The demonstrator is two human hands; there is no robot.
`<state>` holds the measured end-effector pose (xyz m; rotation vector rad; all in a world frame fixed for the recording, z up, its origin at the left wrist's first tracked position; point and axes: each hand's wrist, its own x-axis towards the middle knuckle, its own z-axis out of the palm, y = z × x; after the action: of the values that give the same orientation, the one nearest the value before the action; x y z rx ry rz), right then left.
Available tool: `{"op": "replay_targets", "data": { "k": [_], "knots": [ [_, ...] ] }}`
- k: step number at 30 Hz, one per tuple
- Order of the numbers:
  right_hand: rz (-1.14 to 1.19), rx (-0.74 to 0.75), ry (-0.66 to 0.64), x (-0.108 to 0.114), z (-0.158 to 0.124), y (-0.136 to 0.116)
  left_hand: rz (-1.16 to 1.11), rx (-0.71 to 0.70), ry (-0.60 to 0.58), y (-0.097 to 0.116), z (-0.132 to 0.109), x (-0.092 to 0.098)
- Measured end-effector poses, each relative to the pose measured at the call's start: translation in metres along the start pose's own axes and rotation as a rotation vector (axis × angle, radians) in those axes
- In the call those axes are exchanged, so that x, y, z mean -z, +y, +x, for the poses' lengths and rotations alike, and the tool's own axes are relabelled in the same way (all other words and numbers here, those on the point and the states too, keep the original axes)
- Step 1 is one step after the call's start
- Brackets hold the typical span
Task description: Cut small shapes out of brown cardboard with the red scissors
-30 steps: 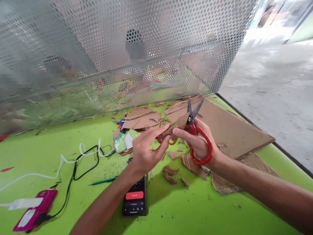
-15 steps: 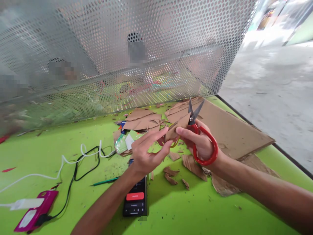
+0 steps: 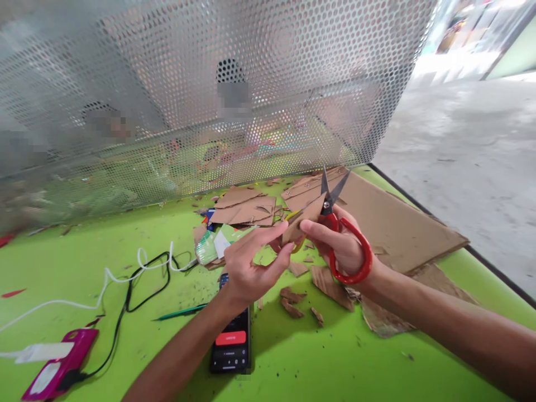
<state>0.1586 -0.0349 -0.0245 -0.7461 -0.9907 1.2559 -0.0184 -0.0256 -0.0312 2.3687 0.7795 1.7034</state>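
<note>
A small brown cardboard piece (image 3: 307, 216) is held between my two hands above the table. My left hand (image 3: 255, 259) pinches its left end between thumb and fingers. On the right, my right hand (image 3: 341, 240) grips the cardboard with thumb and fingers while red-handled scissors (image 3: 354, 268) hang around that same hand. The scissor blades point up and away, spread apart, just beyond the cardboard. Something yellow (image 3: 298, 245) and curved shows behind the piece; its kind is partly hidden.
Cardboard sheets (image 3: 389, 218) lie at the right, with flat pieces (image 3: 243, 206) farther back and scraps (image 3: 293, 301) nearer. A phone (image 3: 230, 349), a green pencil-like stick (image 3: 180, 311), cables (image 3: 128, 290) and a magenta power bank or case (image 3: 62, 363) rest on the green table. A perforated metal screen (image 3: 268, 84) borders the back.
Both hands hold nearly the same pose. The cardboard has tilted slightly, and more of the yellow thing shows above it. The scissors remain spread.
</note>
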Motion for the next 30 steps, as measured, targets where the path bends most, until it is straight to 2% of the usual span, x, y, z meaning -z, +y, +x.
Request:
{"op": "replay_targets", "data": {
  "k": [12,22,26,30],
  "knots": [
    [-0.013,0.045,-0.060,0.0012,-0.0010,0.0008,-0.062,0.036,-0.018,-0.0055,-0.0070,0.0012],
    [0.018,0.092,-0.054,0.0034,-0.0001,0.0020,-0.123,0.071,-0.040,-0.0066,-0.0091,0.0008],
    [-0.018,0.119,-0.039,0.0031,0.0020,0.0020,-0.162,0.129,-0.033,-0.0064,-0.0083,0.0012],
    [-0.063,0.092,-0.039,0.0012,0.0002,-0.0020,-0.227,0.295,0.025,-0.0035,-0.0027,-0.0003]
  ]
}}
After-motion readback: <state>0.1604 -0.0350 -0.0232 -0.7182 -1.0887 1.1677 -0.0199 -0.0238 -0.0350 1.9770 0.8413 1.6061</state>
